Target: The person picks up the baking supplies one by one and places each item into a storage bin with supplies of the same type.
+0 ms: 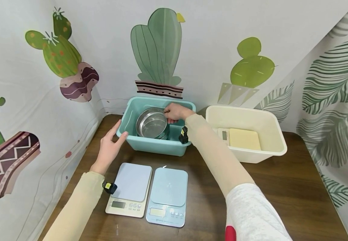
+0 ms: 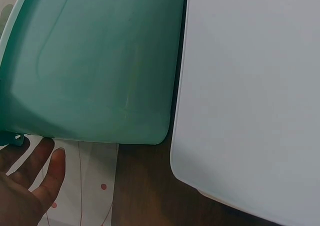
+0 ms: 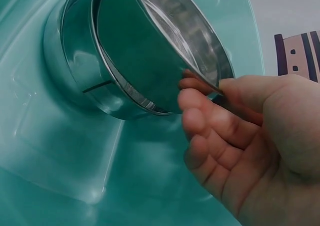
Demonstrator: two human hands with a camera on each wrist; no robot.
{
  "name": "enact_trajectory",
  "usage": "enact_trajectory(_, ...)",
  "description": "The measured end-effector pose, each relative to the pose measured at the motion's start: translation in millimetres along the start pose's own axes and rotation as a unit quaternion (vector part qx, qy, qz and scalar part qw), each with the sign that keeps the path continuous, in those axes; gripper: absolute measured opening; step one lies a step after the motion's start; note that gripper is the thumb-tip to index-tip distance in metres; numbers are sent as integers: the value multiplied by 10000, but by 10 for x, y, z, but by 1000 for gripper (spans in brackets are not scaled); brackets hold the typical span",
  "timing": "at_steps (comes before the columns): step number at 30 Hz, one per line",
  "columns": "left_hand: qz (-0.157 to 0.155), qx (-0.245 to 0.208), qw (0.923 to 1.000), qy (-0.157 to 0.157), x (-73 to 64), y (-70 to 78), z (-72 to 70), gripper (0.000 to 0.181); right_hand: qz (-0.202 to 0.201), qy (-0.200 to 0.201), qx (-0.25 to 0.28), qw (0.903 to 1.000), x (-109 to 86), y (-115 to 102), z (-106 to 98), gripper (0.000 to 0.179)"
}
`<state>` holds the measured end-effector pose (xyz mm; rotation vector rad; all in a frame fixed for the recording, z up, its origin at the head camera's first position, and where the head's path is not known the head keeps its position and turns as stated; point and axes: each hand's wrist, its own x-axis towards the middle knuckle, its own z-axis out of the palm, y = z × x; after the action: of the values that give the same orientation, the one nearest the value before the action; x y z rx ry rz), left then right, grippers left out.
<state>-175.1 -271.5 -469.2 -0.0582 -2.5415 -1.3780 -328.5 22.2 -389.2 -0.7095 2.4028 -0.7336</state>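
Note:
My right hand (image 1: 177, 112) pinches the rim of a round steel flour sieve (image 1: 153, 124) between thumb and fingers. The sieve is tilted inside a teal plastic bin (image 1: 155, 147). In the right wrist view, a second round metal sieve or ring (image 3: 82, 60) sits under the held sieve, partly hidden by it. My left hand (image 1: 109, 149) is at the bin's left front corner, thumb and fingers spread. In the left wrist view, its fingertips (image 2: 47, 145) reach the bin's edge.
Two kitchen scales, one white (image 1: 131, 182) and one light blue (image 1: 169, 187), lie side by side on the wooden table (image 1: 267, 194) in front of the teal bin. A cream bin (image 1: 270, 134) at the right holds a pale yellow scale (image 1: 244, 139). Behind stands a cactus-patterned wall (image 1: 207, 50).

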Motion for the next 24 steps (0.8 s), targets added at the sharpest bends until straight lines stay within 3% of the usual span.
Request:
enact_trajectory(11, -58, 59, 10000, -44, 1, 7, 1, 66, -35, -529, 483, 9974, 4, 36, -42, 42)
enact_trajectory(17, -65, 36, 10000, -50, -3, 0, 2, 65, -25, -283, 506, 9983, -56, -5, -50, 43)
enact_trajectory(24, -14, 22, 10000, -16, 3, -18, 0, 65, -300, 167, 314, 9989, -188, -78, -119, 39)
